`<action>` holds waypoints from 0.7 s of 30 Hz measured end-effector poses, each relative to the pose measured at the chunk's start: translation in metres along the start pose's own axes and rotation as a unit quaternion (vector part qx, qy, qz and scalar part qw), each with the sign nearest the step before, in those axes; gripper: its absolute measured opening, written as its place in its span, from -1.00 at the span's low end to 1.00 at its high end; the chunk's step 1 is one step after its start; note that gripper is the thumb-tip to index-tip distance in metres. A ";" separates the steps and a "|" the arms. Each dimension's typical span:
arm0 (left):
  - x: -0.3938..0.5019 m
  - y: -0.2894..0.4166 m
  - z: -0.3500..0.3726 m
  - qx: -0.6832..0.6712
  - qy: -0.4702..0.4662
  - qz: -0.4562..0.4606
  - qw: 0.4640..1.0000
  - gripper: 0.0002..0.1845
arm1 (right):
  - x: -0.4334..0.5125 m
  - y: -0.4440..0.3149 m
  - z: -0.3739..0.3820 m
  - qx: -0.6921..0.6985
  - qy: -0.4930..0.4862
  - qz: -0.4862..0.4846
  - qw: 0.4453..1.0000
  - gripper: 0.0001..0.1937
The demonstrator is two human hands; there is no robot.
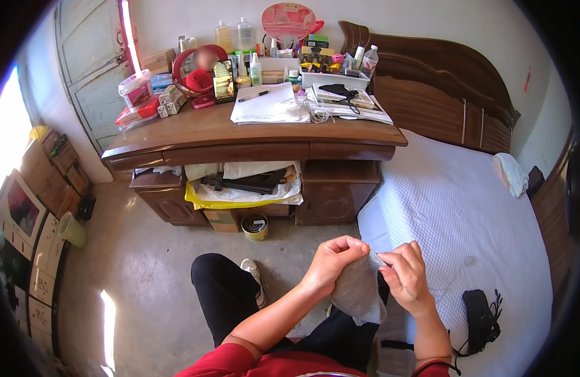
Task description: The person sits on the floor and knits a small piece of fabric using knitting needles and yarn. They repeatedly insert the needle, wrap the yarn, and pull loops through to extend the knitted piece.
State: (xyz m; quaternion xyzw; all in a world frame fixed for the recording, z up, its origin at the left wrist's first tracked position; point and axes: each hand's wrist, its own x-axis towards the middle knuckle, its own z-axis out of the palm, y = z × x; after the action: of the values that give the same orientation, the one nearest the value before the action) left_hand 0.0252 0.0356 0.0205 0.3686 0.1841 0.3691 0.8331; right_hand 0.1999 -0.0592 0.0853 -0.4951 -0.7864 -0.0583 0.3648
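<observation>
A grey knitted piece (358,290) hangs between my hands above my lap. My left hand (334,261) pinches its upper edge between thumb and fingers. On the other side, my right hand (405,273) has its fingertips closed at the top corner, around what looks like a thin needle (376,257). Its full length is hidden by my fingers. A faint strand of yarn seems to run over the bed beside my right wrist.
A bed with a white quilted cover (459,207) lies at my right, bearing a black pouch with cords (478,320). Ahead stands a wooden desk (200,125) with papers (266,101), a red-framed mirror (176,70), a phone (224,80) and bottles. A round tin (254,231) sits below.
</observation>
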 end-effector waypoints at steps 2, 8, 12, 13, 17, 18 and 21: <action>0.000 -0.008 0.006 0.011 0.005 0.034 0.999 -0.87 | -0.004 -0.001 0.008 -0.055 0.021 -0.004 0.998 -0.77; -0.004 -0.008 0.005 0.044 -0.032 0.038 0.998 -0.90 | 0.021 -0.012 0.004 0.038 0.007 0.006 0.999 -0.53; -0.004 -0.011 0.011 0.058 -0.078 0.027 0.995 -0.92 | 0.025 0.008 0.006 0.078 -0.130 0.016 0.988 -0.36; -0.004 -0.011 0.013 0.059 -0.080 0.033 0.994 -0.92 | 0.022 0.013 0.006 0.034 -0.110 0.021 0.993 -0.25; -0.005 0.006 0.004 0.081 -0.010 0.057 0.995 -0.92 | 0.010 0.013 0.014 0.048 0.018 0.039 0.998 -0.33; -0.005 0.010 0.002 0.085 -0.002 0.059 0.995 -0.91 | 0.011 0.011 0.012 0.012 0.014 0.008 1.000 -0.37; -0.003 0.007 0.006 0.068 -0.013 0.053 0.996 -0.90 | 0.011 0.004 0.005 -0.075 0.006 -0.028 0.997 -0.45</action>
State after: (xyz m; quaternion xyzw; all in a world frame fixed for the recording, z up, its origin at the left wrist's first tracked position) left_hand 0.0233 0.0341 0.0300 0.4386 0.1783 0.3948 0.7874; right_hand 0.1980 -0.0464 0.0877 -0.4982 -0.7913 -0.1305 0.3296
